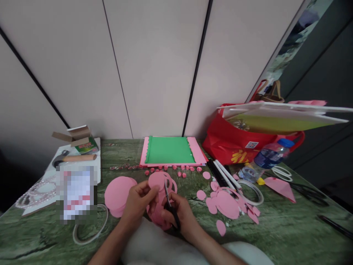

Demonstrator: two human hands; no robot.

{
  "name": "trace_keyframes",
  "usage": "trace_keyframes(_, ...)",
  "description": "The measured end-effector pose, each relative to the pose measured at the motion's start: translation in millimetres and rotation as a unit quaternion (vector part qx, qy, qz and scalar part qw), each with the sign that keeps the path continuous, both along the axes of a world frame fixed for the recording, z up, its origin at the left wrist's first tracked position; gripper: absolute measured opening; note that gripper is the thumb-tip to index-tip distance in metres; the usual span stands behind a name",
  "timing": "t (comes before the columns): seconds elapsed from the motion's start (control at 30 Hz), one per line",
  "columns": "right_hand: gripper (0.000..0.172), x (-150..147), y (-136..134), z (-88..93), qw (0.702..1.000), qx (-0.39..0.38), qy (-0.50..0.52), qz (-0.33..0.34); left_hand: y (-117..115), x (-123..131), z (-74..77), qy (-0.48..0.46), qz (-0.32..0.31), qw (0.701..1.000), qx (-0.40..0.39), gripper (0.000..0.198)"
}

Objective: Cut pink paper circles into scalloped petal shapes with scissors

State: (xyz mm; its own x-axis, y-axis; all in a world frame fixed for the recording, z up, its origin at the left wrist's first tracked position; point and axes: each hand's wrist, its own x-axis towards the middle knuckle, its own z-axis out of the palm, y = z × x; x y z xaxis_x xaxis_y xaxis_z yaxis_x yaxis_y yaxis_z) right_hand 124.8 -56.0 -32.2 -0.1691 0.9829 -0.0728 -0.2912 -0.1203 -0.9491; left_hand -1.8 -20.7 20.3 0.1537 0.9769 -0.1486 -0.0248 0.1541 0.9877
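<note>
My left hand (139, 202) pinches a pink paper piece (157, 180) with round cut-outs, holding it up over the green table (275, 235). My right hand (179, 217) is closed on small dark scissors (168, 200), whose blades point up into the pink paper. A stack of large pink circles (118, 195) lies just left of my left hand. Several cut pink circles and scraps (226, 204) lie to the right of my right hand.
A green sheet on pink sheets (169, 150) lies at the back centre, with small pink rolled pieces (176, 169) in front. A red bag (234, 141), a water bottle (264, 156), tape rolls (250, 191), white pens (227, 173), black scissors (309, 191) sit right. A hammer (73, 158) and a box (82, 141) sit left.
</note>
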Motion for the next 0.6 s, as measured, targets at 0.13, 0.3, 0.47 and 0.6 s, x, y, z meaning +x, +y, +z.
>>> trace_keyframes(0.13, 0.032, -3.6, -0.7, -1.1, 1.000, -0.024, 0.006, 0.010, 1.1, -0.4, -0.4, 0.009, 0.009, 1.000, 0.004, 0.029)
trace_keyframes(0.3, 0.036, -2.9, 0.3, 6.2, 1.000, -0.024, 0.013, 0.009, 2.5, -2.4, -3.0, 0.031, 0.016, 0.999, -0.001, 0.032)
trace_keyframes(0.47, 0.042, 0.9, 4.1, 10.3, 0.999, 0.017, 0.015, -0.022, 2.8, -2.0, -4.4, 0.060, -0.018, 0.998, 0.010, 0.032)
trace_keyframes(0.6, 0.043, 1.9, 4.8, 10.3, 1.000, 0.022, 0.013, -0.016, 2.3, -1.2, -3.2, 0.067, -0.030, 0.997, 0.016, 0.031)
